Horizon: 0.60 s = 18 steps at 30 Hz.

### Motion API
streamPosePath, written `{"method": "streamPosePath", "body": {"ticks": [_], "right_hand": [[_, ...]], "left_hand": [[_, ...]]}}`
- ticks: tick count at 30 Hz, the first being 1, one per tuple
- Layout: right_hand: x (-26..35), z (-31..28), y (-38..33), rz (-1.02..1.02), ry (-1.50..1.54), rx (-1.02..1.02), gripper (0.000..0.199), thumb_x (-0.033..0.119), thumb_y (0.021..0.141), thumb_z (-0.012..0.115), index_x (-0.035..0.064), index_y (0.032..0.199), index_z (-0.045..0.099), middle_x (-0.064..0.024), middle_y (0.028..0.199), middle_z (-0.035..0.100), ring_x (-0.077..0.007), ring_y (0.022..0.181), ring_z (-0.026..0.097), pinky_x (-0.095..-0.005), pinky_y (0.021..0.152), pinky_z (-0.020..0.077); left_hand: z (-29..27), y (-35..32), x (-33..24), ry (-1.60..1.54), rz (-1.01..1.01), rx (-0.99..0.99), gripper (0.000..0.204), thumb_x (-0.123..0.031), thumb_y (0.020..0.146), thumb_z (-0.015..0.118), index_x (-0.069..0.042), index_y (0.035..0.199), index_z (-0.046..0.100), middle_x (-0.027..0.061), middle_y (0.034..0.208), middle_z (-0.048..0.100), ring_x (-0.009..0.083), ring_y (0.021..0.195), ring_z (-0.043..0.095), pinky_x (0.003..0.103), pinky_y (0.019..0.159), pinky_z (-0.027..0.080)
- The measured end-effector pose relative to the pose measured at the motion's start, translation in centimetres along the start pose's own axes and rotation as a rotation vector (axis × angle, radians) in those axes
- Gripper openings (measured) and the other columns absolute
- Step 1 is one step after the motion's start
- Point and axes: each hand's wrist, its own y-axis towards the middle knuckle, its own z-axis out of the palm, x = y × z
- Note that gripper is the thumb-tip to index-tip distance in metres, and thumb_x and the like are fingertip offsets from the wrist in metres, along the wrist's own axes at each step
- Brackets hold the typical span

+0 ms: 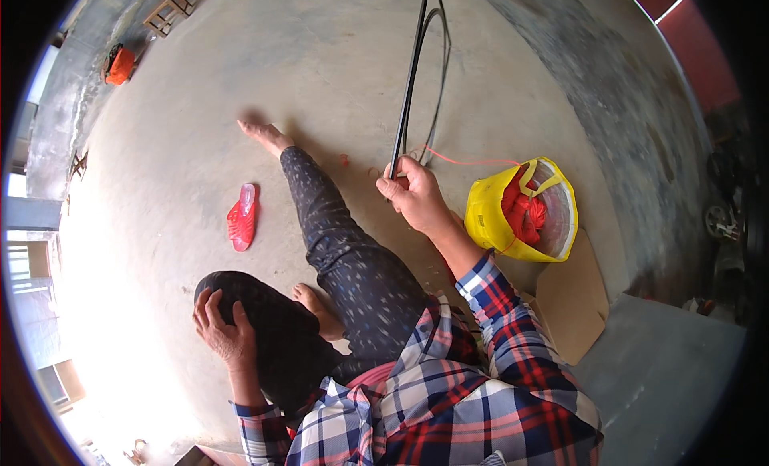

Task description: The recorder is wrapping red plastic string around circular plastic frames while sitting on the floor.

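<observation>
Left hand point(224, 338), loosely curled, seemingly empty, rested on the dark-trousered knee point(268, 302) at eight o'clock. The long, thin, black looped strip point(413, 65) rose toward twelve, pinched in the closed right hand point(412, 197). Thin coral-red cord point(473, 162) stretched to the round yellow bag point(487, 211) at three. Steadying the strip seemed the present step; the next move probably called for a firm pinch.

Black strips point(412, 69) cut off by top edge; red bundle point(525, 217) partly hidden inside yellow bag point(487, 215).
</observation>
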Motion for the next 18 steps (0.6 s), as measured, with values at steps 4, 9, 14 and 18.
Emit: {"method": "streamPosePath", "body": {"ticks": [4, 9, 14, 18], "right_hand": [[2.9, 2.6, -3.4, -0.019, 0.031, 0.133, 0.020, 0.015, 0.087, 0.070, 0.0056, 0.082, 0.053, 0.0035, 0.070, 0.049, -0.0057, 0.060, 0.045, -0.0243, 0.055, 0.0403], [2.9, 6.9, -8.7, -0.378, -0.381, 0.315, 0.024, 0.011, 0.077, 0.073, 0.0017, 0.084, 0.052, -0.0137, 0.080, 0.054, -0.0314, 0.067, 0.058, -0.0404, 0.060, 0.0464], [-3.1, 9.7, -13.8, -0.524, -0.581, 0.567, 0.034, 0.023, 0.075, 0.076, 0.0039, 0.094, 0.056, -0.0153, 0.091, 0.058, -0.0371, 0.079, 0.063, -0.0462, 0.068, 0.0515], [-1.6, 6.7, -12.8, -0.399, -0.363, 0.593, 0.025, 0.023, 0.075, 0.079, 0.0043, 0.076, 0.063, -0.0117, 0.076, 0.061, -0.0294, 0.068, 0.063, -0.0378, 0.062, 0.0511]], "left_hand": [[-0.5, 1.1, -4.4, -0.534, 0.000, 0.132, 0.043, -0.017, 0.081, 0.067, -0.002, 0.120, 0.057, 0.0165, 0.126, 0.056, 0.0340, 0.124, 0.048, 0.043, 0.104, 0.037], [0.2, 2.8, -9.1, -1.345, -0.135, 0.491, 0.076, -0.046, 0.086, 0.067, -0.004, 0.142, 0.041, 0.0145, 0.139, 0.050, 0.0278, 0.128, 0.047, 0.039, 0.105, 0.034], [3.7, -0.6, -10.0, -1.572, -0.306, 0.454, 0.041, -0.026, 0.098, 0.055, 0.000, 0.128, 0.052, 0.0117, 0.099, 0.066, 0.0194, 0.090, 0.060, 0.028, 0.077, 0.042], [5.2, -2.0, -7.1, -1.785, -0.434, 0.210, 0.019, -0.015, 0.099, 0.051, 0.003, 0.098, 0.058, 0.0008, 0.061, 0.043, 0.0125, 0.058, 0.041, 0.031, 0.057, 0.038]]}}
